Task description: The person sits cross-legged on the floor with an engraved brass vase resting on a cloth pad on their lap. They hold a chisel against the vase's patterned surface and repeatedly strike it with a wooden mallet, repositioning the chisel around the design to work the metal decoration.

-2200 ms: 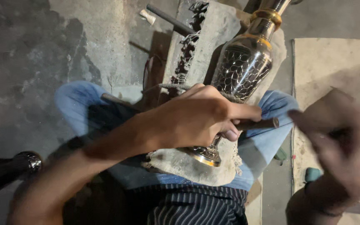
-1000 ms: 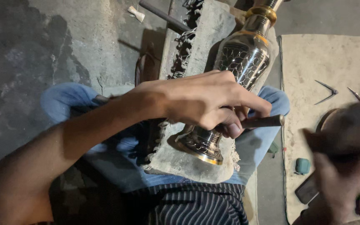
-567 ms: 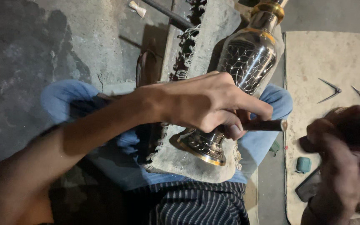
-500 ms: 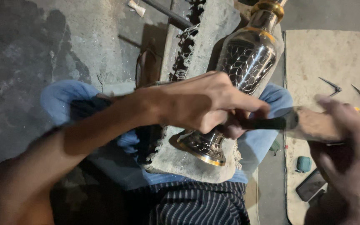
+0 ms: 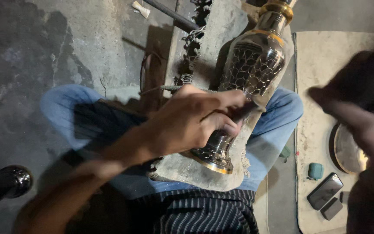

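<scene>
- I see my left hand (image 5: 191, 123) clamped on a dark tool against the engraved metal vase (image 5: 247, 73).
- My right hand (image 5: 360, 125) at three o'clock is blurred; I cannot tell its grip.
- A stained concrete floor (image 5: 44, 47) spreads toward ten o'clock.

The vase (image 5: 249, 73) is shiny silver with a dark net-like engraved pattern on its belly and gold bands at neck and foot. It lies on a grey cloth (image 5: 221, 26). The jeans (image 5: 278, 117) are light blue, the shirt (image 5: 204, 214) black with thin white stripes. A small case (image 5: 315, 170) is teal, the mat (image 5: 321, 73) beige.
</scene>
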